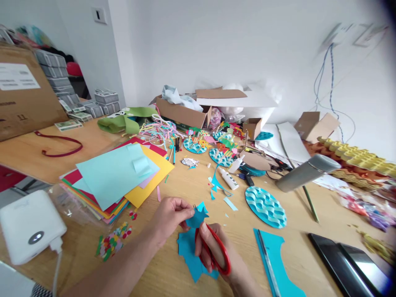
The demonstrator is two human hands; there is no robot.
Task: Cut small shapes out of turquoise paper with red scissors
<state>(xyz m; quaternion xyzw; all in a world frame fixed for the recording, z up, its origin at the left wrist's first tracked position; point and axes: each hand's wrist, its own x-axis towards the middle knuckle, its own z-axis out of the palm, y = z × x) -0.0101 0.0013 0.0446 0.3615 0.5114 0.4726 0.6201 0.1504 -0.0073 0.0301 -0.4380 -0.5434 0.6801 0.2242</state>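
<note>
Red scissors (225, 256) partly behind right hand (214, 243)

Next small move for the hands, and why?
Probably a small snip along the jagged blue paper piece: the left hand pinches it, its edge shows uneven points, and the right hand holds red-handled scissors close by.

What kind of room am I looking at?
Probably a craft workspace, judging by the stack of colored paper, the glue bottles and the red-handled scissors in the right hand.
</note>
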